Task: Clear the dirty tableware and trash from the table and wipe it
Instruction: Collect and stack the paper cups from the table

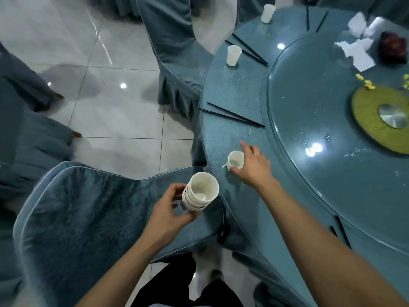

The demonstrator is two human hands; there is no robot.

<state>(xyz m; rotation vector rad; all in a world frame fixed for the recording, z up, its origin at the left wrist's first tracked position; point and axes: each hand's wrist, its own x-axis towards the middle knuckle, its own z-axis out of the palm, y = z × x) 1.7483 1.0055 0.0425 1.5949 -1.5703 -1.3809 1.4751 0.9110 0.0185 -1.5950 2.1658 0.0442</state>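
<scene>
Round table (232,89), right hand (252,165) half-hiding cup (236,159)

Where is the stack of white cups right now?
In the head view the stack of white cups is low and centre-left, held in the left hand above a blue chair cover, just off the table edge.
</scene>
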